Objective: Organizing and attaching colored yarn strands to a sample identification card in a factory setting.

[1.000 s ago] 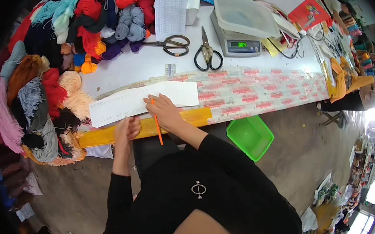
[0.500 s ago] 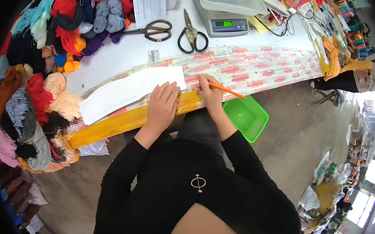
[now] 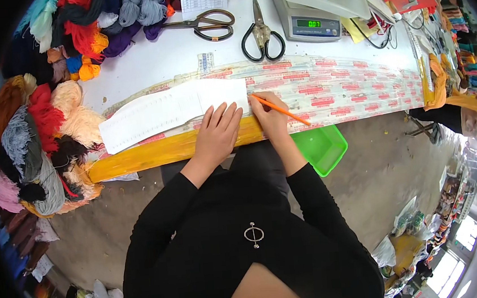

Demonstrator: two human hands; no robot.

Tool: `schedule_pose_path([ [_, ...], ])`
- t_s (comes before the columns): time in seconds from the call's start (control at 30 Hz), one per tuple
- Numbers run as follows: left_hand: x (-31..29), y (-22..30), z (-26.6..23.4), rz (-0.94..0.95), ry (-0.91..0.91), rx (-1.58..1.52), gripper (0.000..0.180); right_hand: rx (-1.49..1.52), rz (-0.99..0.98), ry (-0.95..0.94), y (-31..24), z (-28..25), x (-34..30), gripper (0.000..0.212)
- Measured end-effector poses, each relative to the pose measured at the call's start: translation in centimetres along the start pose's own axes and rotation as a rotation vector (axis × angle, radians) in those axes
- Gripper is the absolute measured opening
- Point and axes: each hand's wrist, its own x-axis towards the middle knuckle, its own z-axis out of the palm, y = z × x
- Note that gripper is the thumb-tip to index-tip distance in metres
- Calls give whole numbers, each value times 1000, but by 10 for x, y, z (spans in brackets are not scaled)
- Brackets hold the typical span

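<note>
A long strip of white paper (image 3: 156, 112) with faint rows of marks lies along the near edge of the table. My left hand (image 3: 217, 134) rests flat near its right end, fingers stretched out over the sheet. Just right of it, my right hand (image 3: 273, 119) is closed around an orange pencil (image 3: 287, 112). The pencil slants down to the right, one end between my fingertips beside the paper's right edge. My fingers partly cover that end, so contact with the sheet is hard to make out.
Black-handled scissors (image 3: 261, 36) and a darker pair (image 3: 208, 24) lie beyond the paper. Behind stands a digital scale (image 3: 313, 24) with a clear plastic tray. Yarn skeins (image 3: 67, 104) crowd the left side. A green plastic basket (image 3: 332, 152) sits below the table edge.
The whole view has shifted, so the table things appear farther right. Both hands sit slightly farther right in the picture, still at the paper's right end. The pencil stays in my right hand.
</note>
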Motion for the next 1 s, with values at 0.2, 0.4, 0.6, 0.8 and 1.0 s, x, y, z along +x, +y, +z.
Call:
schedule_pose_path([
  [0.2,0,-1,1,-24,-28,10,41,-58,-10,52,9,15,-2,10],
  [0.4,-1,-4,5,-36,-40,2,43,-161,-53,58,8,15,-1,11],
  [0.6,0,-4,3,-33,-56,12,44,-224,-63,47,7,16,1,11],
  [0.8,1,-4,4,-32,-30,12,45,-213,-122,59,10,17,0,8],
  [1.0,1,-4,3,-27,-24,11,45,-215,-142,58,13,16,0,9],
])
